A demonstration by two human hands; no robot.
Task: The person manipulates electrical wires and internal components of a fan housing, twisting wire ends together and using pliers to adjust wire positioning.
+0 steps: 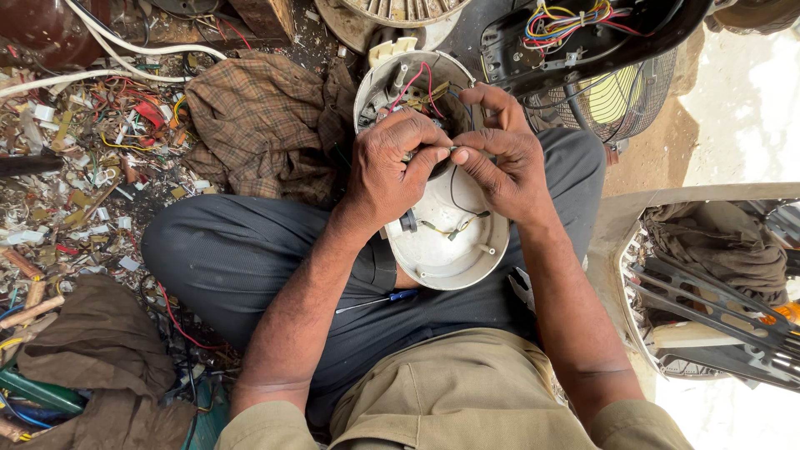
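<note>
**Two hands pinching wires over an opened housing**

Here we look straight down on our own lap, and the widest thing in view is the littered floor [75,192], strewn on the left with cut wire ends, bits of plastic and scraps. A checked cloth [258,125] lies crumpled on it just beyond our left knee, and a brown rag [100,350] sits bunched near the lower left corner. On the right we see a pale grille panel [708,325] with dark slats, lying beside our right arm. Above it a black casing [583,42] holds a bundle of coloured wires, and a wire fan guard [621,100] shows behind that.

Our dark trousers [242,258] fill the middle, legs folded. Resting on them, between our knees, is the round white housing [442,242], open side up, with its far end crowded by red and yellow leads. A blue-handled screwdriver [383,300] lies on our lap just below the housing's rim.

Our left hand [392,171] and right hand [508,167] meet above the housing's middle, fingertips touching. Both are pinched shut on a small wire joint [446,150] held between thumbs and forefingers; a thin dark lead drops from it into the housing.
</note>
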